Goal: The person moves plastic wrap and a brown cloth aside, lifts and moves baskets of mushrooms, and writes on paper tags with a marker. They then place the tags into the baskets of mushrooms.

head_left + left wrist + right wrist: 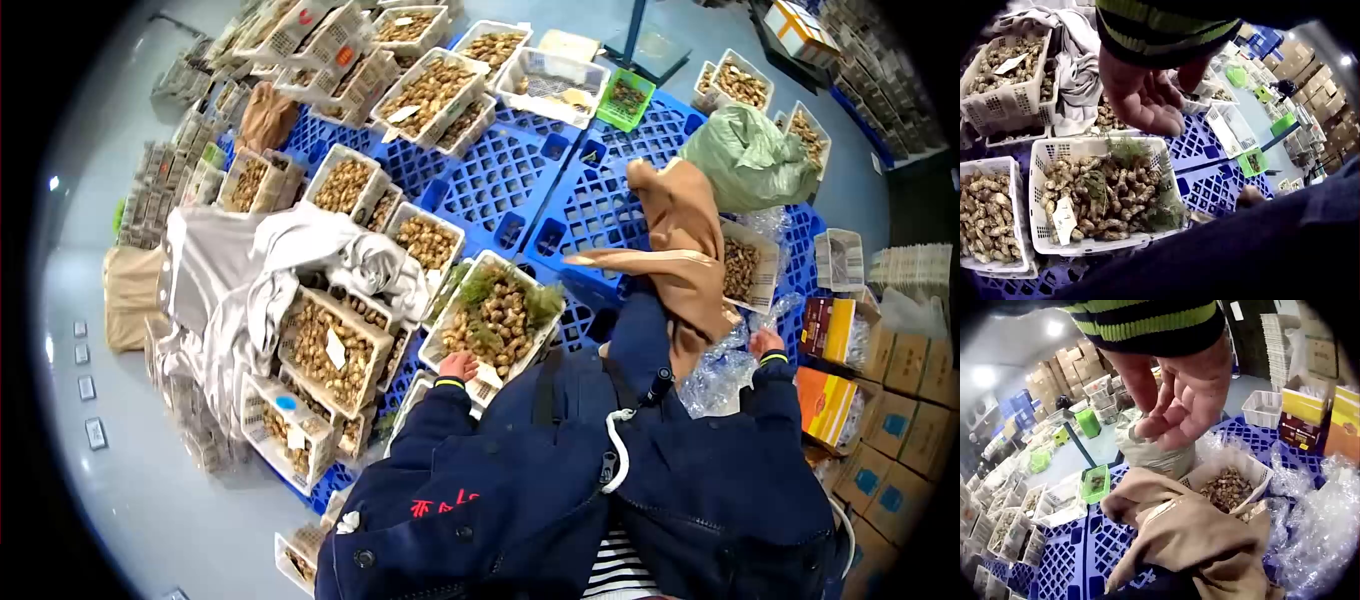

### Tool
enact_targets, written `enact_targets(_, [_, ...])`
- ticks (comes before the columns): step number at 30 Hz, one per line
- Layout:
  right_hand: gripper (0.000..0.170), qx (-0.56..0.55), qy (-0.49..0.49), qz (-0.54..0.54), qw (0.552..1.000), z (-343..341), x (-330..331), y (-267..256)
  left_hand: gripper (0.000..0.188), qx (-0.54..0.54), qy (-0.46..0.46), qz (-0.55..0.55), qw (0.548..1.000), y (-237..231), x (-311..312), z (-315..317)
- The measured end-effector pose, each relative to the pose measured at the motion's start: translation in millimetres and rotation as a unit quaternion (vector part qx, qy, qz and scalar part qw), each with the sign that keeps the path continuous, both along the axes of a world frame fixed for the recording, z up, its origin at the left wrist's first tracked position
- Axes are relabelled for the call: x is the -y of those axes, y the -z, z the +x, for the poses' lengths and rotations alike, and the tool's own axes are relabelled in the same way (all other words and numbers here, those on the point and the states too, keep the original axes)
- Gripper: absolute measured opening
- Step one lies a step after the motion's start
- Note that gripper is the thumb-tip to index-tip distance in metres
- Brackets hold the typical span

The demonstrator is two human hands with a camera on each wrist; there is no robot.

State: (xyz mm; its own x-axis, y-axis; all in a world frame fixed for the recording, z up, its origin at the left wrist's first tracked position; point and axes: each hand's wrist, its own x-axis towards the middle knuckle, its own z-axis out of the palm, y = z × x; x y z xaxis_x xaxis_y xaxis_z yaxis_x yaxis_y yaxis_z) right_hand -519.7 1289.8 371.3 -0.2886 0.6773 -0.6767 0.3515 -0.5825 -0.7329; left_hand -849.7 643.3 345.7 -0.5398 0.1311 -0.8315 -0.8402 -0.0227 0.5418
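Note:
My left hand [459, 366] hangs loosely curled, holding nothing, over the near edge of a white plastic basket [1036, 206]. That basket is filled with brown-and-white mushrooms [1110, 225], with green fern sprigs [1129, 150] on top and a handwritten paper tag [1064, 220] at the front. On the other side, my right hand [1179, 394] is relaxed, its fingers bent and gripping nothing. Beneath it in the right wrist view lie a brown cloth [1185, 531] and a white basket [1259, 470] of smaller mushroom pieces [1229, 487]. Clear plastic wrap [1322, 537] is bunched to the right.
Blue grid pallets [490, 180] cover the floor ahead. More mushroom baskets are stacked at the left, partly under a grey cloth [290, 250]. A pale green sack [750, 155] and a small green basket [625, 100] stand farther off. Cardboard boxes [900, 420] line the right.

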Motion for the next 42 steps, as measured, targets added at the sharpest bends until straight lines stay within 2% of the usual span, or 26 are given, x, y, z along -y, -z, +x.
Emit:
enact_targets(1, [0.021,-0.004,0.059,-0.036,0.998,-8,6,-9,0.015,0.021,0.003,0.017,1.000,15,-5,-7])
enact_targets(2, [0.019,-0.007,0.043,-0.028,0.999,-5,0,-3,0.013,0.018,-0.028,-0.061,0.998,-17,-40,-11])
enact_targets(5, [0.016,-0.020,0.053,-0.046,0.997,-21,-22,-9,0.010,0.048,0.032,0.114,0.992,31,-51,-29])
enact_targets(6, [0.008,-0.019,-0.029,-0.054,0.998,8,-44,29,0.010,-0.046,-0.002,-0.017,0.999,-1,-93,-41])
enact_targets(8, [0.004,-0.033,-0.130,-0.067,0.989,-16,-84,69,0.015,-0.062,0.001,-0.020,0.998,-4,-127,-61])
enact_targets(9, [0.007,-0.004,-0.071,-0.081,0.994,-26,-79,63,0.017,-0.075,0.054,-0.056,0.994,-15,-141,-66])
enact_targets(11, [0.012,0.019,-0.019,-0.080,0.996,-62,-110,60,0.020,-0.116,0.021,-0.048,0.992,-25,-168,-81])
enact_targets(13, [0.007,0.057,-0.200,-0.035,0.978,-94,-125,65,0.021,-0.130,0.012,-0.083,0.988,-35,-179,-97])
enact_targets(14, [0.015,-0.006,-0.089,-0.101,0.991,-126,-127,62,0.022,-0.103,0.046,-0.072,0.991,-43,-177,-107])
enact_targets(17, [0.018,0.034,-0.141,-0.020,0.989,-227,-150,39,0.020,-0.105,-0.081,-0.024,0.991,-54,-176,-123])
enact_targets(18, [0.018,0.022,-0.188,-0.006,0.982,-265,-154,23,0.019,-0.107,-0.059,0.009,0.992,-51,-163,-135])
enact_targets(19, [0.019,0.010,-0.233,0.007,0.972,-299,-159,16,0.016,-0.328,0.050,-0.098,0.938,-41,-159,-136])
enact_targets(21, [0.021,-0.054,-0.198,-0.015,0.979,-369,-157,6,0.017,-0.145,-0.097,-0.021,0.984,-55,-158,-173])
enact_targets(22, [0.021,-0.064,-0.216,-0.009,0.974,-404,-153,-4,0.017,-0.152,-0.118,-0.022,0.981,-58,-160,-191])
enact_targets(23, [0.021,-0.074,-0.234,-0.001,0.969,-441,-150,-14,0.020,-0.139,-0.066,0.088,0.984,-64,-153,-216])
enact_targets(25, [0.022,-0.102,-0.256,-0.049,0.960,-515,-142,-29,0.025,-0.159,-0.125,-0.075,0.977,-69,-175,-257])
enact_targets(26, [0.023,-0.150,-0.264,-0.084,0.949,-557,-136,-28,0.030,-0.170,-0.088,-0.018,0.981,-68,-169,-283])
enact_targets(29, [0.020,-0.149,-0.315,-0.045,0.936,-695,-115,-33,0.029,-0.161,-0.126,-0.044,0.978,-22,-164,-355])
enact_targets(30, [0.019,-0.160,-0.351,-0.036,0.922,-745,-104,-28,0.027,-0.163,-0.115,0.044,0.979,7,-148,-383])
enact_targets(34, [0.016,-0.151,-0.445,-0.061,0.881,-912,-70,1,0.022,-0.237,-0.129,-0.169,0.948,101,-122,-462])
enact_targets(35, [0.015,-0.136,-0.484,-0.047,0.863,-937,-59,4,0.025,-0.139,-0.093,-0.195,0.966,84,-118,-475])
enact_targets(37, [0.016,-0.035,-0.404,-0.072,0.911,-987,-26,-26,0.027,-0.171,-0.062,-0.315,0.931,113,-105,-499])
enact_targets(38, [0.016,-0.073,-0.427,-0.075,0.898,-1009,-30,-10,0.031,-0.138,-0.026,-0.314,0.939,114,-99,-514])
enact_targets(39, [0.016,-0.055,-0.435,-0.032,0.898,-1028,-22,-13,0.038,-0.115,0.028,-0.326,0.938,35,-121,-543])
enact_targets(41, [0.016,-0.031,-0.430,-0.039,0.902,-1065,-5,-17,0.037,-0.216,-0.059,-0.309,0.924,51,-118,-569])
enact_targets(42, [0.015,-0.018,-0.447,-0.016,0.894,-1081,3,-17,0.037,-0.169,-0.047,-0.322,0.930,56,-115,-585])
